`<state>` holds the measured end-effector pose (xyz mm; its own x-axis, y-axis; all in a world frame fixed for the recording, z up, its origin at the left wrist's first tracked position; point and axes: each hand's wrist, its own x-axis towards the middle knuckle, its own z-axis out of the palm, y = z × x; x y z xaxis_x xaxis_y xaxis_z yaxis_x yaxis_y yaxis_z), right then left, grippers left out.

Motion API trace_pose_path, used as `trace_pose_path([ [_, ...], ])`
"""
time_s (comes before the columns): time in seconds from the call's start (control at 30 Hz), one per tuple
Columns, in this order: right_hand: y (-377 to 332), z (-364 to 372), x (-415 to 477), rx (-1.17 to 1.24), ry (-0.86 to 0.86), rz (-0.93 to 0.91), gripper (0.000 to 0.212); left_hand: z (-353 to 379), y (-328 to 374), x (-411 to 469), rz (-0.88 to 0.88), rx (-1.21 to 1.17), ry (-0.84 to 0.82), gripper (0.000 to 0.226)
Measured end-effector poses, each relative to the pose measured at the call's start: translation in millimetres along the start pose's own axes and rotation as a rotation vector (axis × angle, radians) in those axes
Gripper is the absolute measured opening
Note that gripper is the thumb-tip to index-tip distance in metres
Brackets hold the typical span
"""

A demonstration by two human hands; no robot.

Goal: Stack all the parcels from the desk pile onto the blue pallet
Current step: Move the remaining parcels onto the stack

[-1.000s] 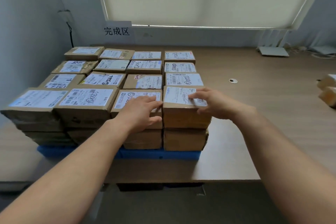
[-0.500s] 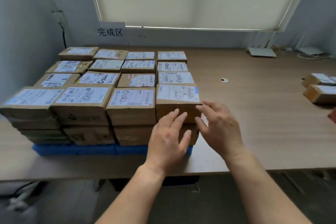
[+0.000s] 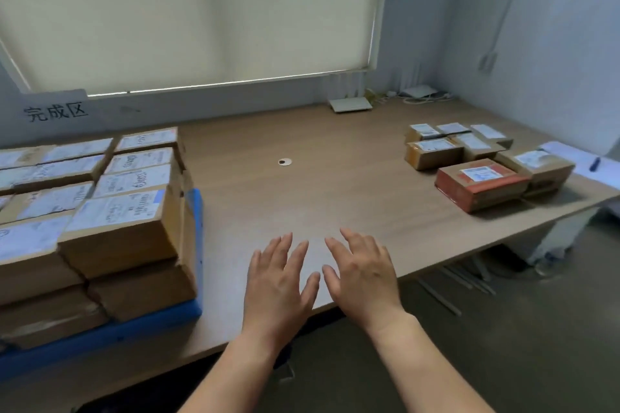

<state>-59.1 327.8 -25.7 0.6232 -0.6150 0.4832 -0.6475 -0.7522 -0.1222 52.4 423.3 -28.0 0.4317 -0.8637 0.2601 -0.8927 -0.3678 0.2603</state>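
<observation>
Left hand [image 3: 278,282] and right hand [image 3: 364,273] are hovering empty, fingers spread; red parcel [image 3: 479,183], ahead-right, is lying long-axis roughly crosswise.

One desk [image 3: 335,198]. One blue pallet [image 3: 100,337] at its left edge, with stacked parcels [image 3: 117,235] in two visible layers: four top-layer ones along the pallet's right side, four more in the next column, the rest cut off by the frame, so no full total. Near the desk's right edge, seven in all: six loose brown parcels [image 3: 432,154] and one red-orange parcel [image 3: 479,184]. One small white disc [image 3: 285,162] mid-desk. Two flat white devices [image 3: 350,105] at the back edge. One paper sheet [image 3: 570,152] and one pen [image 3: 594,164] at the right edge. One wall sign [image 3: 57,111]. Two hands: left hand [image 3: 278,282], right hand [image 3: 364,273].
</observation>
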Motion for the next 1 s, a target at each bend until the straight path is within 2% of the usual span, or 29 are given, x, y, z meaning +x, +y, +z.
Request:
trace_pose_path([
  [0.23, 124.9, -21.4, -23.4, -0.093, -0.017, 0.17, 0.058, 52.6, 115.2, 37.2, 0.129, -0.069, -0.053, 0.058],
  [0.43, 201.3, -26.1, -27.0, -0.142, -0.044, 0.299, 0.062, 82.7, 177.2, 69.9, 0.176, -0.08, -0.146, 0.089],
  [0.8, 341.0, 4.2, 39.3, -0.253, -0.182, 0.415, 0.074, 172.1, 260.5, 201.1, 0.192, -0.002, -0.248, 0.091],
  [0.93, 399.2, 22.5, 84.1, -0.264, -0.24, 0.419, 0.069, 197.9, 283.6, 261.1, 0.139, 0.01, -0.293, 0.073],
  [1.0, 422.1, 27.6, 110.0, -0.244, -0.274, 0.427, 0.068, 209.4, 289.9, 293.3, 0.098, 0.007, -0.319, 0.076],
])
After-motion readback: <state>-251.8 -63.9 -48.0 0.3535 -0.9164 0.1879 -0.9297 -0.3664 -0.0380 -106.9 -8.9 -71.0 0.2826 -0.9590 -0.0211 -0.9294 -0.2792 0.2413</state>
